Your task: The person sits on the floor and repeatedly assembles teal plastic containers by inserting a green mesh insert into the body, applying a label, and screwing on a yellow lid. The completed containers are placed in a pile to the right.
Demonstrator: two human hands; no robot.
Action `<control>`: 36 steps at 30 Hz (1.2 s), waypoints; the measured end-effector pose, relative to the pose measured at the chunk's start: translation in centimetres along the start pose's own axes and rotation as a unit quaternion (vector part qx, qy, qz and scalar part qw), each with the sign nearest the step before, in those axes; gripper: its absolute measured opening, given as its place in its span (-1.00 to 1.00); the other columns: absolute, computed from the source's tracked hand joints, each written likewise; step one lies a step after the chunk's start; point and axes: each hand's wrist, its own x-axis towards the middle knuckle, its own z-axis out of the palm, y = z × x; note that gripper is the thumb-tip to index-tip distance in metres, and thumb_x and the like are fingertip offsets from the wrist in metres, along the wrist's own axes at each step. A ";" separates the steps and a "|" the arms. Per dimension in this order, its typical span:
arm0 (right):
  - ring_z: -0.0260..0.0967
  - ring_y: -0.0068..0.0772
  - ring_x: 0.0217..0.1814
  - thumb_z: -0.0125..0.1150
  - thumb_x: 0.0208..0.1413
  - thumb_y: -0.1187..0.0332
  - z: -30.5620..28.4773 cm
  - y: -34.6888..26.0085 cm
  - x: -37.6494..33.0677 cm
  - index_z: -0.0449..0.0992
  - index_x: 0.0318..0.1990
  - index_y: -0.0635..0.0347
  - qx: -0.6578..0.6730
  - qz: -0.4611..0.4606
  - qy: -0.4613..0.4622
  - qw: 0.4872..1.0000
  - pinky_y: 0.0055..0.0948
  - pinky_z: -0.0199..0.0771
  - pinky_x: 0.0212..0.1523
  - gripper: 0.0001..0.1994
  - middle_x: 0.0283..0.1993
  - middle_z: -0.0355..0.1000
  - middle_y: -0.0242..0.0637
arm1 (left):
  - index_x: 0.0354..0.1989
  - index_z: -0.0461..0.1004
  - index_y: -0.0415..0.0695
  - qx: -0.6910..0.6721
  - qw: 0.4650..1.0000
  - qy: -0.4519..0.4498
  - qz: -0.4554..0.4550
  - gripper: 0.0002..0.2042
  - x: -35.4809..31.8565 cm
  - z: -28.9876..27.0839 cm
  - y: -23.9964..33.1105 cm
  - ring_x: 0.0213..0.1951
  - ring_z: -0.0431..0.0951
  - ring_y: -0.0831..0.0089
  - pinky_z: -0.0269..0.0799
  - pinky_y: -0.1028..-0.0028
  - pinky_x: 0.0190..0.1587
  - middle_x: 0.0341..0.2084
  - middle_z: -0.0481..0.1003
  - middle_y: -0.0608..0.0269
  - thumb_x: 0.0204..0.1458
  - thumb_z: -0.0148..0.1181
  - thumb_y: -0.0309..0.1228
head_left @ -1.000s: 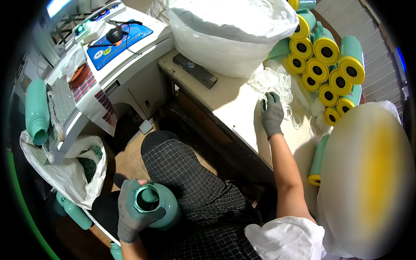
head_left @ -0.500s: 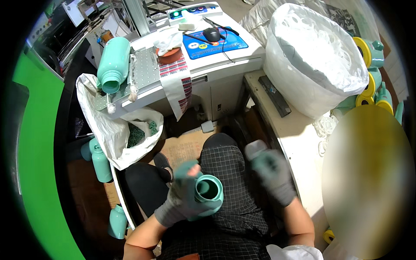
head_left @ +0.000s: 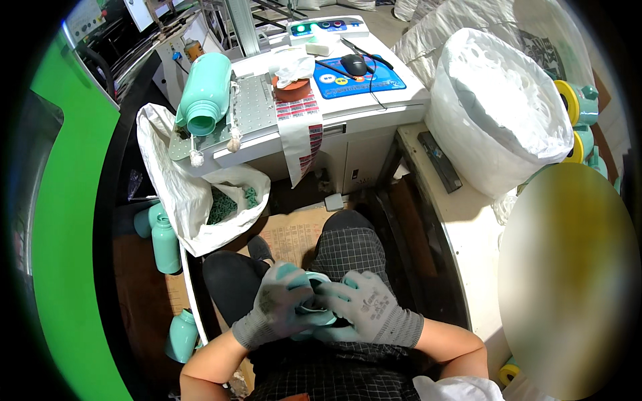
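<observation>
A mint-green plastic bottle rests in my lap with its wide mouth facing up. My left hand, in a grey glove with teal-coated fingers, is wrapped round its left side. From the right, my right hand, gloved the same way, has curled fingers pressed against the mouth and rim. Between them the two hands hide most of the bottle. Whether the right fingertips also pinch something small at the opening cannot be seen.
A similar bottle lies on the perforated metal plate ahead, by a label strip under an orange tape roll. A white sack with green scraps hangs at left. A bag of white rings stands on the right bench.
My right hand has swung left from beside my knee to the bottle's mouth. The left hand stays round the bottle. The whole view has shifted slightly.
</observation>
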 end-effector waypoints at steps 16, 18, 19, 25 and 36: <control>0.48 -0.35 -0.37 0.49 -0.01 0.05 4.0 -0.7 -0.2 0.61 -0.37 0.10 -0.036 0.004 0.095 0.995 -0.34 0.48 -0.38 -0.68 -0.29 0.51 -0.36 | -0.29 0.57 0.03 0.247 0.948 -0.199 0.007 -0.72 5.3 -4.1 2.7 -0.15 0.48 0.24 0.38 0.22 -0.13 -0.31 0.46 0.31 -0.22 0.44 -0.28; 0.48 -0.35 -0.37 0.48 0.00 0.06 4.0 -0.8 -0.4 0.62 -0.38 0.09 -0.039 0.010 0.098 0.994 -0.33 0.48 -0.39 -0.70 -0.30 0.51 -0.36 | -0.33 0.57 0.02 0.233 0.944 -0.234 0.024 -0.75 6.6 -4.2 2.2 -0.13 0.47 0.24 0.38 0.22 -0.10 -0.29 0.45 0.29 -0.22 0.44 -0.29; 0.48 -0.35 -0.37 0.48 0.01 0.07 3.9 -0.6 -0.3 0.63 -0.38 0.09 -0.033 0.009 0.094 0.995 -0.33 0.48 -0.40 -0.71 -0.30 0.51 -0.36 | -0.36 0.58 0.01 0.201 0.947 -0.248 0.037 -0.77 7.0 -4.2 1.5 -0.12 0.47 0.23 0.39 0.22 -0.09 -0.27 0.45 0.28 -0.21 0.44 -0.29; 0.50 -0.33 -0.36 0.48 0.03 0.10 3.3 0.3 -0.4 0.61 -0.33 0.09 0.045 0.004 0.070 0.997 -0.30 0.49 -0.43 -0.72 -0.32 0.48 -0.34 | -0.37 0.61 -0.02 0.150 0.915 -0.373 0.040 -0.85 8.3 -3.9 0.4 -0.19 0.60 0.24 0.54 0.28 -0.23 -0.27 0.50 0.21 -0.09 0.38 -0.29; 0.56 -0.23 -0.19 0.65 -0.25 0.22 3.7 2.6 -8.4 0.50 -0.34 0.10 0.157 0.125 0.254 0.946 -0.28 0.57 -0.12 -0.60 -0.24 0.53 -0.24 | 0.13 0.48 -0.08 -0.057 0.996 -0.002 -0.063 -0.54 4.3 2.5 -2.0 -0.22 0.62 0.10 0.55 0.25 -0.19 -0.09 0.53 0.01 0.07 0.38 -0.21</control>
